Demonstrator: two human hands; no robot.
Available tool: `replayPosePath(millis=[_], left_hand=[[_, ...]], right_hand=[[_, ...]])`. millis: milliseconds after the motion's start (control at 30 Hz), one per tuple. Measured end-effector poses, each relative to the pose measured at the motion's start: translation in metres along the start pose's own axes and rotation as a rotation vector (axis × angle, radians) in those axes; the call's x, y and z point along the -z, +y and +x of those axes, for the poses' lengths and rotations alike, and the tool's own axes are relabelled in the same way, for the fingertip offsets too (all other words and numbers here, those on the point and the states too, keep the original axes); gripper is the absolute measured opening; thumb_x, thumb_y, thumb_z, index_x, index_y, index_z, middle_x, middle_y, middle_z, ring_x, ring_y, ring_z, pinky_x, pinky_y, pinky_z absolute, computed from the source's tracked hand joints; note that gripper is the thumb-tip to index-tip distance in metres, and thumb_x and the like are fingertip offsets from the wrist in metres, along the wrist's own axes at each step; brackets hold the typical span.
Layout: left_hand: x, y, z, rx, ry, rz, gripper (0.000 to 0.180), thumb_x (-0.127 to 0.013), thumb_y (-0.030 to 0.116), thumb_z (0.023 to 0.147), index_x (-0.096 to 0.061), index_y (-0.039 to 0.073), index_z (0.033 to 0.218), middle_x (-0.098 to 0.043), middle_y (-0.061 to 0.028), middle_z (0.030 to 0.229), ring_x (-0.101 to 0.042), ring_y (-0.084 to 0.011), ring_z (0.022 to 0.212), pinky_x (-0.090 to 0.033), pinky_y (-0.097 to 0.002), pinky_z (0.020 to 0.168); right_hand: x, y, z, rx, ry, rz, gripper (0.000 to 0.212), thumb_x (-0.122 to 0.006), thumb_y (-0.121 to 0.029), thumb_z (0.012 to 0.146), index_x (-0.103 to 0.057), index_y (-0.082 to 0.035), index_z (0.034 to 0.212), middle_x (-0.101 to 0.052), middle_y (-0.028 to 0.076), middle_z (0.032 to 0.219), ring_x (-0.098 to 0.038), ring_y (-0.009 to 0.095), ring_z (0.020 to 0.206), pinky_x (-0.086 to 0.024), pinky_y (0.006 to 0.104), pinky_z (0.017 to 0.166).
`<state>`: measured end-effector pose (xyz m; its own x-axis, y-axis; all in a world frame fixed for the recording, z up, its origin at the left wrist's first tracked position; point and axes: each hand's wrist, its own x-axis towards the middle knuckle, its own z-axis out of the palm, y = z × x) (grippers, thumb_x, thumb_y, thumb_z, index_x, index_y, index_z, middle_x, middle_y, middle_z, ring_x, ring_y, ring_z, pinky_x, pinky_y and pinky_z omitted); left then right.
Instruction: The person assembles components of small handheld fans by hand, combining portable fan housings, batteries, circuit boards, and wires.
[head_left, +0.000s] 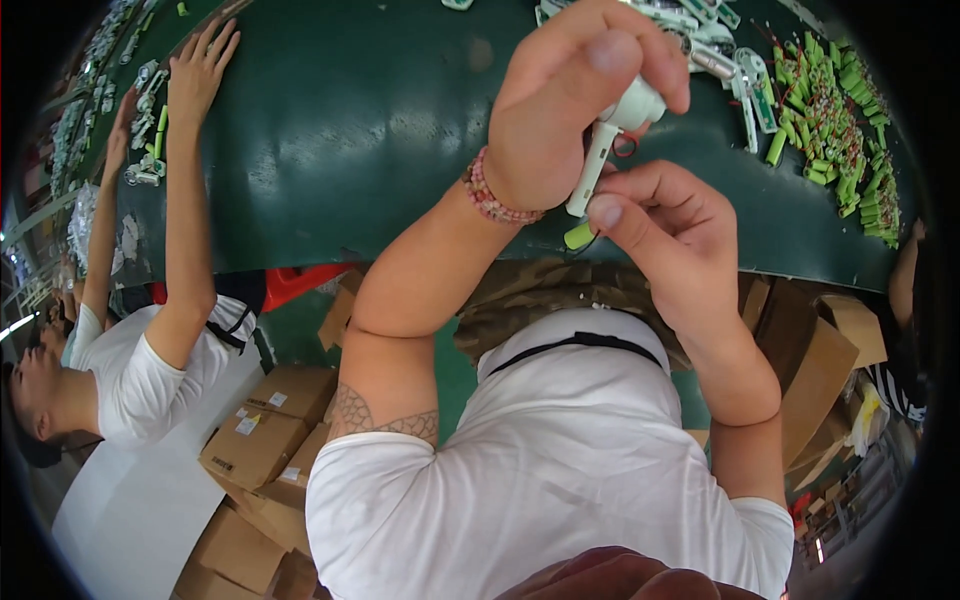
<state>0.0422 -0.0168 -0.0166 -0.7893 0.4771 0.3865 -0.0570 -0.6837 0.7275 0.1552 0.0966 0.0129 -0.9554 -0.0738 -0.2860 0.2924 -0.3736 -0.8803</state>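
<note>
Inside the left hand [570, 95], curled fingers hold a pale device [594, 165] by its head; the right hand [685, 225] pinches its lower end, a green cylinder [579, 237] just below the pinching fingers.

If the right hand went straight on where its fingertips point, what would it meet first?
Most likely the right hand would meet the pale device, just to its left; whether they already touch is unclear.

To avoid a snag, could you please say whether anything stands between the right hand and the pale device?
Nothing visible does: the right hand is at the pale device, with the green cell below.
</note>
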Motion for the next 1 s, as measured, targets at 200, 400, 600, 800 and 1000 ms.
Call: replayPosePath(millis=[200, 400, 600, 800, 1000], left_hand=[[0.023, 0.050, 0.005, 0.050, 0.214, 0.569, 0.016, -0.054, 0.019, 0.094, -0.060, 0.003, 0.094, -0.064, -0.0079, 0.087, -0.049, -0.0069, 0.061, -0.040, -0.0209, 0.052], [0.172, 0.154, 0.001, 0.110, 0.576, 1.947, 0.031, -0.060, 0.033, 0.090, -0.065, 0.007, 0.107, -0.066, -0.0108, 0.104, -0.064, -0.0262, 0.091, -0.050, -0.0372, 0.076], [0.249, 0.168, 0.044, 0.344, 0.663, 2.324, 0.055, -0.054, 0.051, 0.087, -0.057, 0.013, 0.127, -0.055, -0.0176, 0.129, -0.053, -0.0379, 0.118, -0.040, -0.0515, 0.099], [0.290, 0.117, 0.133, 0.461, 0.654, 2.058, 0.065, -0.052, 0.056, 0.086, -0.047, 0.021, 0.141, -0.045, -0.0197, 0.142, -0.043, -0.0380, 0.131, -0.033, -0.0506, 0.107], [0.321, 0.064, 0.201, 0.769, 0.599, 1.949, 0.062, -0.042, 0.064, 0.087, -0.052, 0.030, 0.137, -0.047, -0.0167, 0.143, -0.042, -0.0389, 0.132, -0.027, -0.0534, 0.110]], right_hand=[[0.043, 0.002, 0.004, 0.431, 0.196, -0.425, 0.025, -0.063, 0.004, 0.089, -0.063, 0.003, 0.114, -0.066, 0.010, 0.111, -0.059, 0.021, 0.114, -0.044, 0.0314, 0.099], [0.114, 0.023, -0.021, 0.322, 0.448, -0.408, 0.017, -0.057, 0.002, 0.093, -0.064, 0.003, 0.108, -0.067, 0.013, 0.104, -0.059, 0.024, 0.116, -0.044, 0.0314, 0.098], [0.120, 0.043, -0.030, 0.425, 0.550, -0.496, 0.012, -0.054, 0.004, 0.093, -0.063, 0.004, 0.101, -0.066, 0.011, 0.098, -0.061, 0.026, 0.113, -0.046, 0.0315, 0.094], [0.115, 0.041, -0.018, 0.616, 0.463, -0.687, 0.012, -0.054, 0.010, 0.086, -0.062, 0.004, 0.093, -0.064, 0.012, 0.082, -0.066, 0.023, 0.090, -0.045, 0.0463, 0.101], [0.109, 0.034, -0.013, 0.616, 0.447, -0.738, 0.011, -0.054, 0.011, 0.081, -0.061, 0.005, 0.087, -0.064, 0.013, 0.076, -0.065, 0.022, 0.073, -0.046, 0.0493, 0.100]])
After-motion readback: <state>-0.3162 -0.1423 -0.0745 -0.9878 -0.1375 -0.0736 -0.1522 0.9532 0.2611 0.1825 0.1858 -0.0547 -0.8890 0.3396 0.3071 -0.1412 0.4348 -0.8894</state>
